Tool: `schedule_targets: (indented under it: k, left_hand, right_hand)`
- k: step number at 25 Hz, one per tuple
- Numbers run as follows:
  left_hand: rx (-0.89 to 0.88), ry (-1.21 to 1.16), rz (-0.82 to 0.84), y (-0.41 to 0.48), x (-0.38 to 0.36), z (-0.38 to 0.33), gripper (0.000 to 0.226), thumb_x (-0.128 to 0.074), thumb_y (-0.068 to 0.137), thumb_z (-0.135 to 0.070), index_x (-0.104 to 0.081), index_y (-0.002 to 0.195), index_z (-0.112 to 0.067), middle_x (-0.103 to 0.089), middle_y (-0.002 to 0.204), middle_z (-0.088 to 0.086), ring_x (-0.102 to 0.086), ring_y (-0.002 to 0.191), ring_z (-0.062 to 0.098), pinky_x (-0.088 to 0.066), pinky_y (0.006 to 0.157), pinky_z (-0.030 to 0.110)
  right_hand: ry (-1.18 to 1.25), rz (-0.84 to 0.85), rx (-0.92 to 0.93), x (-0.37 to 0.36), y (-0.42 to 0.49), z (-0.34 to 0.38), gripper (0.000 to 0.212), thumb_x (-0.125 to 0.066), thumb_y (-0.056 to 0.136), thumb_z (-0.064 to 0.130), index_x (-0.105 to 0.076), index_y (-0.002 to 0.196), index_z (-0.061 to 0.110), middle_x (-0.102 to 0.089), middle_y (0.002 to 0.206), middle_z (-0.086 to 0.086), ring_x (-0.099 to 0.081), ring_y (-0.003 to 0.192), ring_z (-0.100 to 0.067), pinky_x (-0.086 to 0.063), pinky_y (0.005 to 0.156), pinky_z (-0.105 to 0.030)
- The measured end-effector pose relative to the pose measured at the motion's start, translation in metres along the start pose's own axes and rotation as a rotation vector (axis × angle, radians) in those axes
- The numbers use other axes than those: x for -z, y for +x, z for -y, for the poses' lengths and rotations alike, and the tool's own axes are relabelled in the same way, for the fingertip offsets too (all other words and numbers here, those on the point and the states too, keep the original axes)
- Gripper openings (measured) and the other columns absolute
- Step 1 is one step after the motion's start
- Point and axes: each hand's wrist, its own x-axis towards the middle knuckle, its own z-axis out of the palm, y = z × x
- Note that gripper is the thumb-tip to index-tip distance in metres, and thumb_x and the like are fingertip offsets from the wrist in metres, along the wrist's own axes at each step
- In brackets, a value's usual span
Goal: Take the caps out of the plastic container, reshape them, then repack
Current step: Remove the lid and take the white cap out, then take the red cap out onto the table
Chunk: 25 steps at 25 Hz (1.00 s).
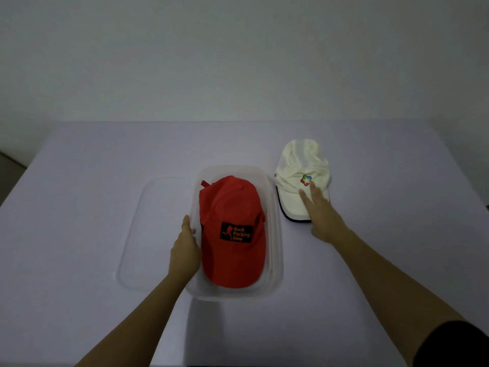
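Head view shows the red fabric baseball cap [232,234] lying in the clear rectangular plastic container [272,234], its brim toward the person and its long axis running away from them. The left grip [185,250] is curled over the container's near-left wall, holding it just beside the red cap. Right of that, the cream cap with a dark-edged brim [301,176] lies on the pale worktop [79,207], brim also pointing toward the person; the right grip [320,215] rests on its brim, fingers spread flat, clasping nothing. A clear flat lid [156,234] lies left of the container. Whether this is unpacking or repacking, I cannot tell; one cap is in, one out.
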Motion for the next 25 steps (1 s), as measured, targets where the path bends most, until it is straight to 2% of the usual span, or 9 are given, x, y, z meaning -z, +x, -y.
schedule_targets:
  k: [2, 4, 6, 8, 10, 13, 19, 22, 25]
  left_hand:
    - [-0.004, -0.006, 0.005, -0.003, 0.002, -0.001, 0.066, -0.039, 0.092, 0.002, -0.009, 0.149, -0.013, -0.049, 0.139, 0.018, -0.054, 0.119, 0.036, -0.042, 0.102, 0.05]
    - [-0.001, -0.012, 0.009, -0.003, 0.003, -0.002, 0.068, -0.04, 0.091, 0.003, -0.009, 0.149, -0.013, -0.048, 0.14, 0.018, -0.053, 0.119, 0.036, -0.041, 0.101, 0.049]
    - [-0.002, -0.011, 0.019, -0.004, 0.005, -0.003, 0.069, -0.041, 0.091, 0.002, -0.008, 0.149, -0.013, -0.047, 0.14, 0.018, -0.053, 0.119, 0.036, -0.041, 0.1, 0.047]
    - [-0.007, -0.011, 0.024, -0.003, 0.006, -0.003, 0.067, -0.04, 0.092, -0.001, -0.008, 0.149, -0.012, -0.047, 0.14, 0.018, -0.053, 0.119, 0.037, -0.04, 0.099, 0.047]
    - [-0.013, -0.012, 0.028, -0.004, 0.007, -0.005, 0.065, -0.039, 0.093, -0.003, -0.008, 0.149, -0.012, -0.047, 0.14, 0.019, -0.052, 0.12, 0.038, -0.04, 0.1, 0.047]
    - [-0.015, -0.041, 0.034, -0.005, 0.01, -0.006, 0.062, -0.038, 0.094, -0.005, -0.008, 0.149, -0.01, -0.047, 0.138, 0.021, -0.052, 0.119, 0.039, -0.04, 0.1, 0.048]
    - [-0.032, -0.089, 0.06, -0.007, 0.013, -0.007, 0.061, -0.037, 0.095, -0.008, -0.009, 0.149, -0.011, -0.047, 0.139, 0.022, -0.052, 0.119, 0.04, -0.039, 0.101, 0.048]
    - [-0.025, -0.076, 0.069, -0.008, 0.012, -0.007, 0.064, -0.038, 0.093, -0.004, -0.008, 0.149, -0.012, -0.046, 0.14, 0.022, -0.052, 0.12, 0.04, -0.04, 0.1, 0.05]
    - [-0.005, -0.067, 0.08, -0.007, 0.012, -0.007, 0.065, -0.037, 0.093, -0.002, -0.007, 0.15, -0.012, -0.044, 0.142, 0.021, -0.049, 0.122, 0.041, -0.037, 0.102, 0.051]
  right_hand:
    - [0.209, -0.145, 0.198, -0.001, -0.02, 0.052, 0.081, -0.047, 0.068, -0.017, -0.03, 0.143, 0.008, -0.026, 0.152, -0.019, -0.035, 0.135, -0.037, -0.029, 0.109, -0.027]
    - [0.187, -0.181, 0.45, -0.015, -0.041, 0.102, 0.069, -0.054, 0.071, 0.0, -0.041, 0.138, 0.013, -0.037, 0.147, -0.018, -0.04, 0.132, -0.037, -0.034, 0.111, -0.041]
    - [0.055, 0.037, 0.429, -0.028, -0.048, 0.133, 0.089, -0.068, 0.073, 0.034, -0.02, 0.147, 0.021, -0.005, 0.158, -0.016, -0.008, 0.144, -0.036, -0.017, 0.115, -0.05]
    - [-0.112, 0.209, 0.313, -0.033, -0.043, 0.144, 0.12, -0.078, 0.064, 0.047, 0.004, 0.149, 0.023, 0.023, 0.154, -0.018, 0.015, 0.141, -0.04, -0.007, 0.114, -0.053]
    - [-0.165, 0.248, 0.261, -0.03, -0.041, 0.156, 0.127, -0.081, 0.064, 0.038, 0.013, 0.148, 0.02, 0.03, 0.151, -0.021, 0.016, 0.139, -0.047, -0.017, 0.113, -0.057]
    - [-0.061, 0.275, 0.211, -0.033, -0.048, 0.171, 0.113, -0.07, 0.076, 0.014, 0.018, 0.146, 0.016, 0.03, 0.151, -0.019, 0.005, 0.139, -0.052, -0.042, 0.097, -0.051]
    - [0.138, -0.036, 0.09, -0.02, -0.058, 0.172, 0.077, -0.039, 0.083, -0.008, -0.003, 0.149, 0.009, -0.001, 0.159, -0.012, -0.017, 0.143, -0.037, -0.033, 0.11, -0.046]
    - [0.304, -0.353, 0.153, -0.004, -0.071, 0.159, 0.081, -0.043, 0.075, -0.018, -0.019, 0.147, 0.008, -0.015, 0.156, -0.011, -0.026, 0.14, -0.035, -0.046, 0.101, -0.04]
    - [0.367, -0.67, 0.231, 0.013, -0.087, 0.14, 0.072, -0.05, 0.082, -0.009, -0.023, 0.145, 0.011, -0.018, 0.155, -0.002, -0.03, 0.139, -0.027, -0.037, 0.105, -0.026]
